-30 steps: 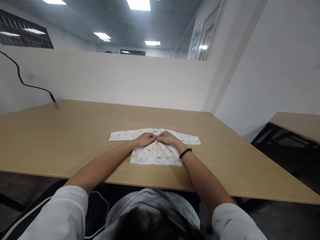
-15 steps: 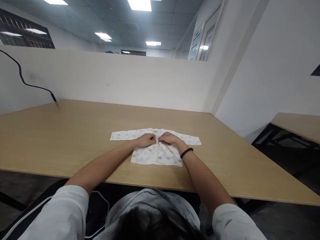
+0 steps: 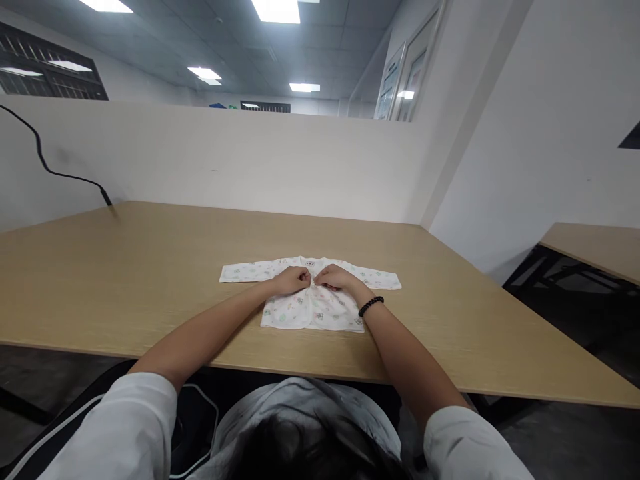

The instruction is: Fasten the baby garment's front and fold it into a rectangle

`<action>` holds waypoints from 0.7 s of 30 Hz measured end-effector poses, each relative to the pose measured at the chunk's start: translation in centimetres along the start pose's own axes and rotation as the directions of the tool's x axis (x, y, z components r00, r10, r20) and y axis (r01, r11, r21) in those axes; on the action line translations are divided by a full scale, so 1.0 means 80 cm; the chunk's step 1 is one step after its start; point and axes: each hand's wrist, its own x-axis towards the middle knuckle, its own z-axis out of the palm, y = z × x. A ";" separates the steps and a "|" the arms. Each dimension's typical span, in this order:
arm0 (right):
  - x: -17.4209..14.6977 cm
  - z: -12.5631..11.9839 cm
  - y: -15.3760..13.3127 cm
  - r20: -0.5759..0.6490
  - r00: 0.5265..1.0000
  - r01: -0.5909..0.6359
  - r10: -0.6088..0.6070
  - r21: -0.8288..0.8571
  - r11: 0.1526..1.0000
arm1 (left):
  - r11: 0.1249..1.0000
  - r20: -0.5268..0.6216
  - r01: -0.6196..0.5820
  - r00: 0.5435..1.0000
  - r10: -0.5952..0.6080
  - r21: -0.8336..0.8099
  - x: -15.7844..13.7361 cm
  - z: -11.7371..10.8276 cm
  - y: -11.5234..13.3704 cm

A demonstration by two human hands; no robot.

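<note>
A small white baby jacket (image 3: 313, 312) with a scattered coloured print lies spread on the table, collar away from me and both sleeves stretched sideways. My left hand (image 3: 293, 280) is closed in a pinch on the jacket's front edge, just below the collar. Close beside it, my right hand (image 3: 337, 277) pinches the opposite front edge, fingers curled under. The fabric puckers between the two hands. Whatever fastener may sit there is too small to make out. A black bead bracelet (image 3: 371, 306) circles my right wrist.
The wooden table (image 3: 165, 260) stretches out around the jacket, against a low white partition (image 3: 280, 167). A black cable (image 3: 70, 175) comes down to its far left corner. Another table (image 3: 595, 248) stands at the right.
My hands stay at the same spot on the jacket front, with only slight finger movement at the right hand. The view has shifted a little.
</note>
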 end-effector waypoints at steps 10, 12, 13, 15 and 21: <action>-0.022 0.006 -0.026 -0.164 0.986 0.003 -0.026 -0.140 0.990 | 0.999 0.136 0.000 0.991 0.006 -0.044 -0.003 -0.019 0.005; -0.028 0.012 -0.032 -0.046 0.999 0.000 -0.011 -0.233 0.973 | 0.998 0.155 -0.014 0.988 0.023 -0.058 -0.005 -0.022 0.007; -0.029 0.016 -0.033 -0.011 1.000 -0.004 0.001 -0.272 0.962 | 0.998 0.165 -0.022 0.986 0.032 -0.064 -0.006 -0.023 0.008; -0.031 0.022 -0.035 0.014 1.000 -0.003 0.008 -0.321 0.947 | 0.997 0.182 -0.045 0.982 0.055 -0.057 -0.007 -0.024 0.007; -0.032 0.021 -0.035 -0.033 0.999 -0.026 0.019 -0.219 0.975 | 0.988 0.136 -0.128 0.984 0.116 0.089 -0.009 -0.029 -0.001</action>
